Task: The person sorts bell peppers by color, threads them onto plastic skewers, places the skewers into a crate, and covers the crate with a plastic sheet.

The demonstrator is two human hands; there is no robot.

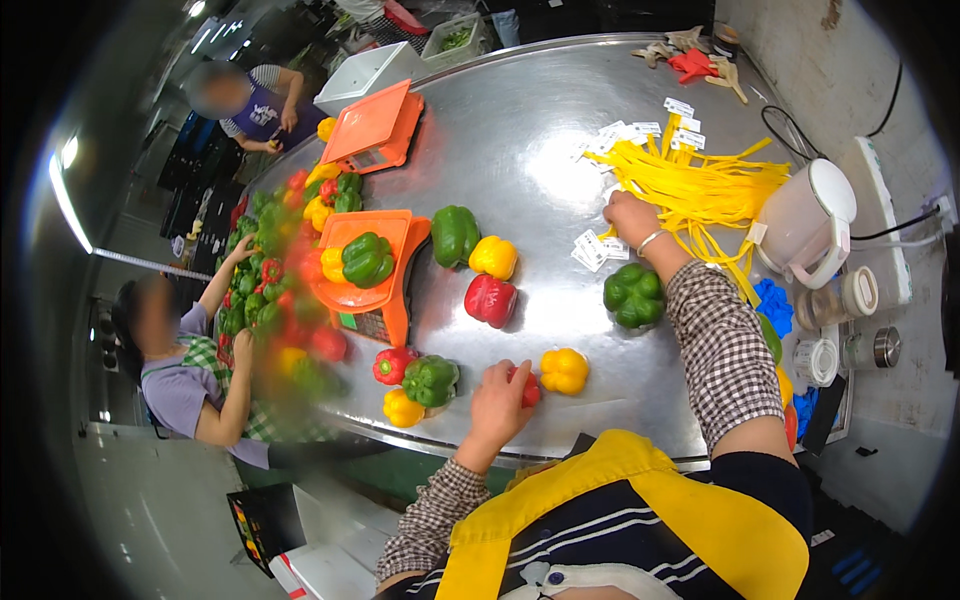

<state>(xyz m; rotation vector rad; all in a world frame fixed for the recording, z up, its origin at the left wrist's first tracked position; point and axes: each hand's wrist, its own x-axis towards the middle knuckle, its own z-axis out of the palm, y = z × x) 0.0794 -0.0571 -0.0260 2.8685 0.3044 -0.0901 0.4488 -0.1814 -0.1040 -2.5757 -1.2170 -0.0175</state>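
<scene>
My left hand (pixel 497 408) curls round a red bell pepper (pixel 526 388) near the table's front edge, covering part of it. A yellow bell pepper (pixel 565 371) sits just right of it. At the near edge of a pile of yellow straps (pixel 690 185), my right hand (pixel 634 220) has its fingers closed on a strap end beside white tags (pixel 590 248); the fingertips are partly hidden. A green bell pepper (pixel 633 296) lies below my right wrist. Left of my left hand, a green bell pepper (pixel 431 381) groups with a red one (pixel 394 365) and a yellow one (pixel 403 408).
Peppers rest on an orange scale (pixel 398 315); a second orange scale (pixel 375 125) stands behind. A plastic pitcher (pixel 805 215) and jars (pixel 840 298) line the right wall. Two people work across the left side, one by a pepper heap (pixel 262 235).
</scene>
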